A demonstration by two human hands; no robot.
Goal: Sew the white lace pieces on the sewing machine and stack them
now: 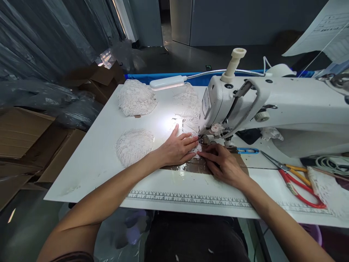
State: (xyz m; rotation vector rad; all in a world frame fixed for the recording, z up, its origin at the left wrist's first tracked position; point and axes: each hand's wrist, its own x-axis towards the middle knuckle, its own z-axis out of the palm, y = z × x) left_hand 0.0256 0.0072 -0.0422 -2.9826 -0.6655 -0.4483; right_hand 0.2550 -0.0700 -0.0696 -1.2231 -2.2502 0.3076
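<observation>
My left hand (178, 147) lies flat with fingers stretched out on a small white lace piece (196, 148) just left of the needle of the white sewing machine (272, 109). My right hand (222, 162) rests in front of the presser foot, fingers pressed together on the near edge of the same lace. The lace runs back under the machine head into a brightly lit white lace pile (188, 103). Most of the piece under my hands is hidden.
Two lace heaps (136, 97) (133, 145) lie on the white table (89, 171) to the left. Blue snips (247, 150), red-handled scissors (300, 185), cables and more lace sit at right. A printed ruler (191, 199) runs along the front edge. Cardboard boxes (24, 138) stand left.
</observation>
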